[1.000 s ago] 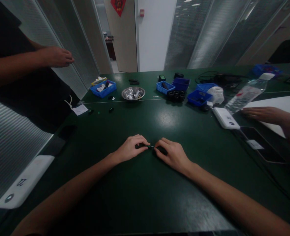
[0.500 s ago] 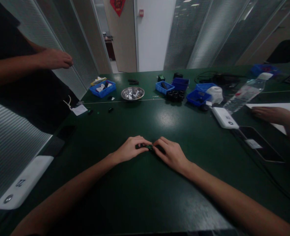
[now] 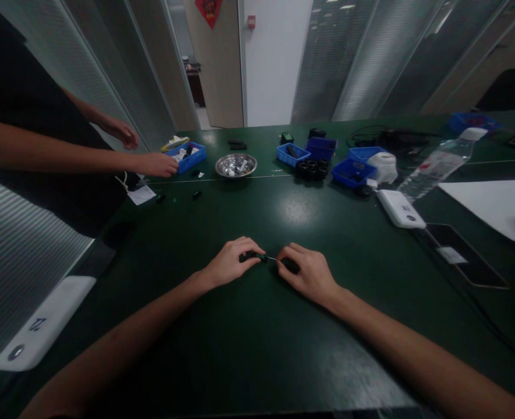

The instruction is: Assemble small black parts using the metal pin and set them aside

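Over the middle of the dark green table (image 3: pixel 257 337), my left hand (image 3: pixel 235 262) pinches a small dark part (image 3: pixel 249 256) with a green end. Facing it, my right hand (image 3: pixel 307 272) is closed on a dark-handled tool (image 3: pixel 290 265). A thin metal shaft (image 3: pixel 272 258) runs from the tool toward the green end of the part. Whether the shaft's tip touches the part is too small to tell.
A metal bowl (image 3: pixel 235 166) holds small pieces, with blue trays (image 3: pixel 292 155) behind to the right. A person's hand (image 3: pixel 159 165) is by the left blue box (image 3: pixel 191 160). A bottle (image 3: pixel 443 166), white power bank (image 3: pixel 400 209) and phone (image 3: pixel 466 256) lie right.
My hands have moved slightly apart, showing more of the metal shaft. The person at left has lowered a hand to the blue box. The hand at far right has left the view.
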Demonstrator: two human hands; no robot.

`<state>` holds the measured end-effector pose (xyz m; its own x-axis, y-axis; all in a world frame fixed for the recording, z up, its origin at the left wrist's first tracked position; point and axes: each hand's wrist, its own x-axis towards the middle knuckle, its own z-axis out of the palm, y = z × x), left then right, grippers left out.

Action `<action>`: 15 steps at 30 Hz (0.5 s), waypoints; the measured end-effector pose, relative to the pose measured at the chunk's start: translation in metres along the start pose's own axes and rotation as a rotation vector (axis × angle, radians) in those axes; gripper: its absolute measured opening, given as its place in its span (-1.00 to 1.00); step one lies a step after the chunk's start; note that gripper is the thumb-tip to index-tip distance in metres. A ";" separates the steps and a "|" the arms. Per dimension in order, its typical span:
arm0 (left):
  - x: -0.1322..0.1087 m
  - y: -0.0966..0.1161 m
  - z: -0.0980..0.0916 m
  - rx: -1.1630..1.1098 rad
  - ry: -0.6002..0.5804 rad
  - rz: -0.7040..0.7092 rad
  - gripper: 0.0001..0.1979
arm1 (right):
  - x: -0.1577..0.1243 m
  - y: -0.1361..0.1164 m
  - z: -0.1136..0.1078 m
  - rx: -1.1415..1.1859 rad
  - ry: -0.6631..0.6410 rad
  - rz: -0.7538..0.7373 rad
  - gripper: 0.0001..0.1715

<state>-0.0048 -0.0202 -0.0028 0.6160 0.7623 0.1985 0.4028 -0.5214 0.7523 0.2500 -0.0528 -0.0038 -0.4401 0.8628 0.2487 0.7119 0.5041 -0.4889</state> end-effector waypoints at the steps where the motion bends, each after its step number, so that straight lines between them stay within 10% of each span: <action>1: 0.000 0.000 0.000 0.000 -0.001 0.004 -0.80 | 0.000 0.000 0.000 -0.006 -0.008 -0.005 -0.88; 15: 0.000 -0.003 0.002 0.010 0.004 0.063 -0.78 | -0.001 0.000 0.000 -0.037 -0.025 -0.036 -0.86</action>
<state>-0.0049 -0.0191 -0.0062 0.6376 0.7295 0.2477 0.3698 -0.5719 0.7322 0.2502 -0.0534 -0.0038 -0.4790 0.8432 0.2441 0.7148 0.5361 -0.4491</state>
